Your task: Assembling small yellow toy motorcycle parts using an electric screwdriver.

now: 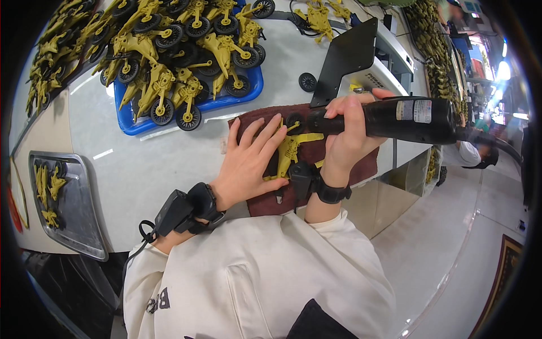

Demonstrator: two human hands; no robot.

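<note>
A yellow plastic toy motorcycle frame (288,153) lies on a dark red cloth (261,203) in front of me, with a black spoked wheel (294,121) at its far end. My left hand (251,152) rests flat beside the frame, fingers spread, its thumb against the frame's near end. In my right hand (349,129) is a black corded electric screwdriver (415,118), held sideways with its front end pointing left over the cloth, close to the wheel. The tool's tip cannot be made out. Both wrists carry strapped black devices.
A blue tray (131,125) heaped with yellow toy motorcycles stands beyond my left hand; more are piled at far left. A metal tray (93,217) holds a few yellow parts. A white machine with a black plate (345,59) and a loose wheel (307,82) are beyond the cloth.
</note>
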